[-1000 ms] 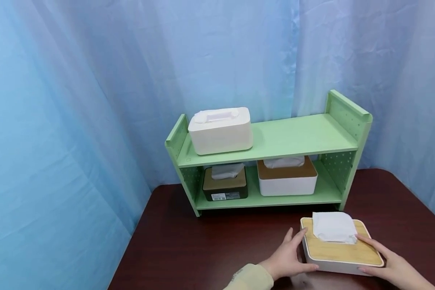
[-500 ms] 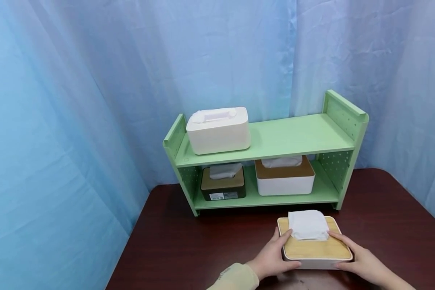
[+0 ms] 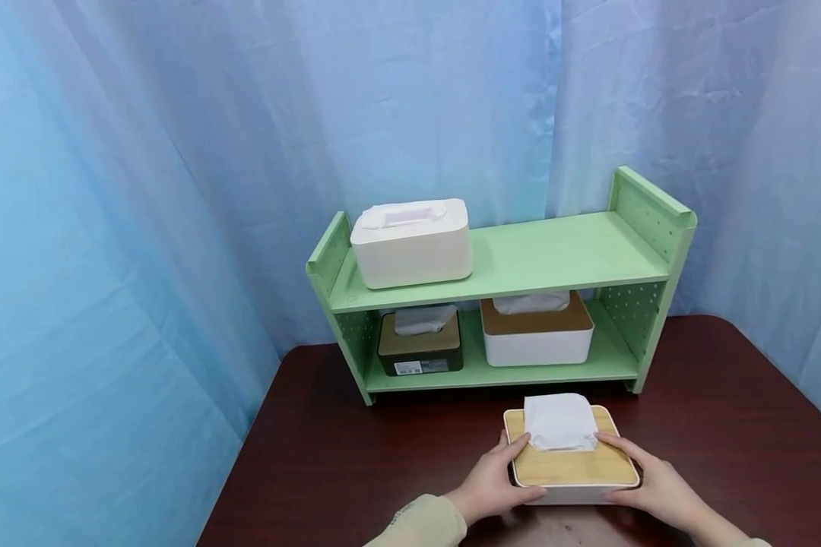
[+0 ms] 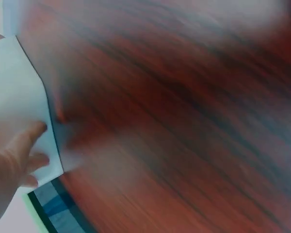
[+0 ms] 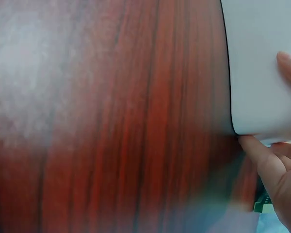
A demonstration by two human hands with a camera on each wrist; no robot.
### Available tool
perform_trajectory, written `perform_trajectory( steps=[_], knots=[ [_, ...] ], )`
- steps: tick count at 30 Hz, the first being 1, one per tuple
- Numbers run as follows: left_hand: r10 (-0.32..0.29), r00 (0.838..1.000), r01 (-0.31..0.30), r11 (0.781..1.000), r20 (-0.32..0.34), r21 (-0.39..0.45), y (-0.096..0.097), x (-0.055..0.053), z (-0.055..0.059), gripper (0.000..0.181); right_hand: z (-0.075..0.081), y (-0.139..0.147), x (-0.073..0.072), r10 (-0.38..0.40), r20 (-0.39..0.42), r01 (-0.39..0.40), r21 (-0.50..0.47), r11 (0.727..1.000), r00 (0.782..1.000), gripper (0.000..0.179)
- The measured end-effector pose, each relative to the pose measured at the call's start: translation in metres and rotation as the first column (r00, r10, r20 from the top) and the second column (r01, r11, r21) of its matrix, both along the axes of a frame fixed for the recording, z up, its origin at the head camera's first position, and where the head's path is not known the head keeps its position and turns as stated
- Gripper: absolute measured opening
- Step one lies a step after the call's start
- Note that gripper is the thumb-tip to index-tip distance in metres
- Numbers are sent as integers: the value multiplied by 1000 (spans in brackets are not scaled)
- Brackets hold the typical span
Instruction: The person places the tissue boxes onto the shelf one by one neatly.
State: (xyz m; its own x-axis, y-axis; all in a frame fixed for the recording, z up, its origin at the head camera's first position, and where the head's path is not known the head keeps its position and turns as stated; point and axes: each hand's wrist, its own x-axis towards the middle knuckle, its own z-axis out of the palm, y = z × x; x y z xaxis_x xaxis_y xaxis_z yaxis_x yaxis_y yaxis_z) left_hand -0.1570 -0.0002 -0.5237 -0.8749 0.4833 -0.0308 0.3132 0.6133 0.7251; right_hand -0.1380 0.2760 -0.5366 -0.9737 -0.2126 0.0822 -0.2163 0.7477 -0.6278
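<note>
A low white tissue box (image 3: 581,472) with a pale wooden lid and a white tissue sticking up sits on the dark table in the head view. My left hand (image 3: 491,480) grips its left side, thumb at the front wall and fingertips at the lid's edge. On the other side my right hand (image 3: 659,486) holds the right end, a finger reaching over the lid close to the tissue. The left wrist view shows fingers (image 4: 24,145) spread against the white wall. In the right wrist view a thumb (image 5: 288,65) and fingers press the box near its corner.
Behind stands a green two-tier shelf (image 3: 568,247). A white tissue box (image 3: 413,254) is on its top. Below are a dark tissue box with a wooden lid (image 3: 420,344) and a white one with a brown lid (image 3: 537,346). Blue curtains (image 3: 178,190) surround the table (image 3: 356,463).
The low tissue box has slid left along the table front and turned a little straighter. Both hands have moved left with it, the left one now closer on its side.
</note>
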Motion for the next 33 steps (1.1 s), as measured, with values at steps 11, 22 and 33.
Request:
perform_trajectory(
  steps=[11, 22, 33],
  knots=[
    [-13, 981, -54, 940, 192, 336, -16, -2, -10, 74, -3, -9, -2, 9, 32, -7, -55, 998, 999, 86],
    [-2, 981, -76, 918, 196, 389, -22, -3, -3, 69, 8, -17, -3, -18, -17, 17, -65, 998, 1000, 84],
    [-10, 997, -18, 925, 74, 379, -26, -5, 53, 70, 54, -22, -2, -66, -219, 41, -114, 993, 973, 81]
  ],
)
